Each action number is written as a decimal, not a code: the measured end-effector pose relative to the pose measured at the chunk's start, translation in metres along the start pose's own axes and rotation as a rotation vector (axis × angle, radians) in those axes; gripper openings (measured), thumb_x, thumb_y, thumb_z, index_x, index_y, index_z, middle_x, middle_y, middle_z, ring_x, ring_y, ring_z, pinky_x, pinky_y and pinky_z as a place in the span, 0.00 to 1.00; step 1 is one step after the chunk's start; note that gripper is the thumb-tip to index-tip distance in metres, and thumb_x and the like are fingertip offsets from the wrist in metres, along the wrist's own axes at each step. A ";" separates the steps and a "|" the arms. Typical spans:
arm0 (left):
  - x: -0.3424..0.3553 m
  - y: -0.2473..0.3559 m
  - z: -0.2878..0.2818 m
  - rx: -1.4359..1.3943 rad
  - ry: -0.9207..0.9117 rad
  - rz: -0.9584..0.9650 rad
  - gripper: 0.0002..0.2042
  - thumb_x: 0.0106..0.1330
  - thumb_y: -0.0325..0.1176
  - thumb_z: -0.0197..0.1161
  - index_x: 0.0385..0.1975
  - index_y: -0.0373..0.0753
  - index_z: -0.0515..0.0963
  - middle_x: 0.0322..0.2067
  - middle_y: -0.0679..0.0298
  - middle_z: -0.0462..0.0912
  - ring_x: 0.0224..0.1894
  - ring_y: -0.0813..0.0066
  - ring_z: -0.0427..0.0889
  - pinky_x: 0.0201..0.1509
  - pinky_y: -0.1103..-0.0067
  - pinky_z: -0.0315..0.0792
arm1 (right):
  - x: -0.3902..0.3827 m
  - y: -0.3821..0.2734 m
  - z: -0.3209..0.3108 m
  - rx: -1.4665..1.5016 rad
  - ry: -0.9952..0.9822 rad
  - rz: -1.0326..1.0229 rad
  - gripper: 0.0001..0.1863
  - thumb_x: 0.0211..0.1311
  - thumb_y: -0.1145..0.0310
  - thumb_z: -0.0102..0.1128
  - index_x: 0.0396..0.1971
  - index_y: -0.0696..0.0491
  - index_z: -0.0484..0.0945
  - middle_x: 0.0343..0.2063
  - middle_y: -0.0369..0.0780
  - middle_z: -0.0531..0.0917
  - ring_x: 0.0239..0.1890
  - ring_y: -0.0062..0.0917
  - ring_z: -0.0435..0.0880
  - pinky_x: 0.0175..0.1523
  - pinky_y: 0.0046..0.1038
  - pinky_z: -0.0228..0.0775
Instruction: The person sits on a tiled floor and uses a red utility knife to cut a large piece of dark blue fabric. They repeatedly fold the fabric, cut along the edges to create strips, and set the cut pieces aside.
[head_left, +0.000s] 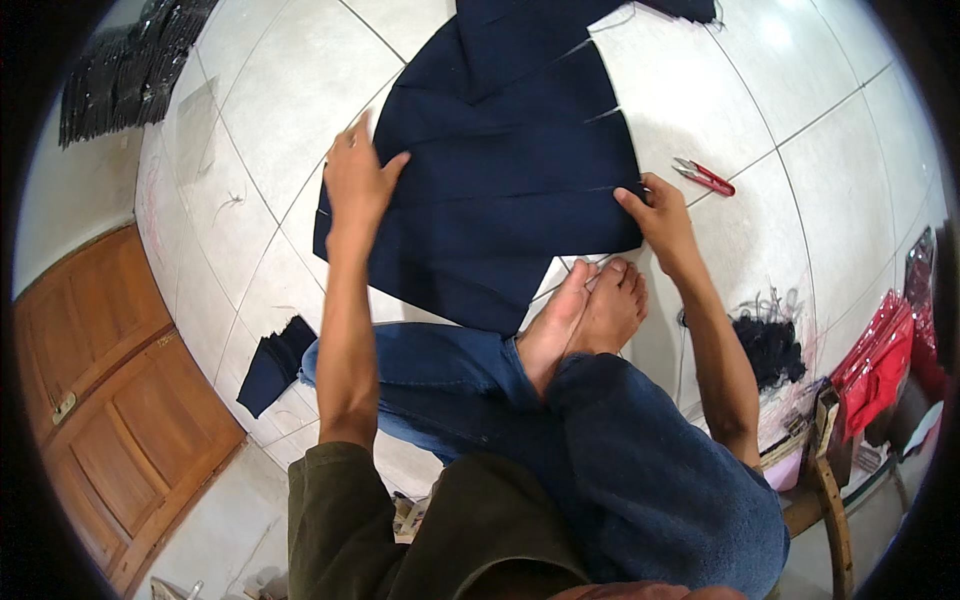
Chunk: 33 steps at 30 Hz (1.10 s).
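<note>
Head view: navy cloth [500, 160] is spread on the tiled floor [690, 60], just beyond the person's bare feet [590, 310]. From where I'm standing, I'd call it partway: the near panel is laid out pretty flat, but the far part is creased and pale threads [603, 115] hang on by the right edge, so those aren't dealt with. Long axis runs away from the person, narrower end pointing off ahead, wide end near the feet with a corner poking back at the legs. Left hand [358, 180] rests at the left edge, thumb spread wide. Right hand [662, 215] has its thumb over the right edge; fingers are hard to see, so can't tell if it's pinching. Red-handled snips [706, 178] lie just right of that, dark scraps [770, 348] further back, folded dark cloth [275, 365] by the left knee.
</note>
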<state>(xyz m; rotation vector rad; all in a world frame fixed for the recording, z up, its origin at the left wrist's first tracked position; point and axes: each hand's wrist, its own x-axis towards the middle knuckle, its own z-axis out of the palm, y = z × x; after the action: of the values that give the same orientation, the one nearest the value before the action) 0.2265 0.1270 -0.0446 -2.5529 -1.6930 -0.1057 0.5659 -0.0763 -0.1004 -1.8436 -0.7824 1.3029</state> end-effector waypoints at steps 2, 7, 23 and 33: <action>0.009 0.073 -0.011 -0.464 0.052 0.152 0.19 0.69 0.29 0.64 0.60 0.39 0.77 0.56 0.52 0.81 0.59 0.51 0.78 0.64 0.64 0.71 | 0.003 0.018 0.007 0.003 0.137 -0.081 0.15 0.67 0.64 0.68 0.41 0.62 0.81 0.28 0.44 0.87 0.30 0.23 0.83 0.36 0.28 0.73; 0.017 0.213 0.035 -0.837 0.034 0.726 0.15 0.66 0.27 0.60 0.50 0.45 0.85 0.52 0.61 0.84 0.54 0.59 0.78 0.58 0.68 0.72 | 0.004 -0.006 -0.007 -0.243 0.241 -0.225 0.12 0.69 0.65 0.66 0.38 0.61 0.83 0.28 0.47 0.88 0.30 0.29 0.87 0.37 0.30 0.75; 0.021 0.228 0.086 -0.821 0.028 0.729 0.10 0.65 0.45 0.67 0.32 0.46 0.85 0.41 0.69 0.83 0.50 0.61 0.75 0.54 0.65 0.65 | 0.003 -0.013 -0.020 -0.206 0.088 -0.108 0.07 0.65 0.71 0.66 0.33 0.61 0.83 0.22 0.42 0.85 0.21 0.21 0.83 0.29 0.25 0.73; 0.007 0.235 0.092 -0.814 0.115 0.592 0.13 0.67 0.50 0.64 0.32 0.48 0.85 0.36 0.71 0.83 0.49 0.65 0.75 0.53 0.67 0.64 | -0.008 -0.006 -0.006 -0.081 0.171 -0.025 0.09 0.67 0.67 0.67 0.36 0.59 0.83 0.23 0.39 0.85 0.20 0.20 0.82 0.27 0.23 0.74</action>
<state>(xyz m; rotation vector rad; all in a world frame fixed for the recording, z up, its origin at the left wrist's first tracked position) 0.4473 0.0513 -0.1415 -3.3816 -0.8711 -1.0569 0.5686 -0.0806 -0.0900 -1.9730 -0.7735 1.0956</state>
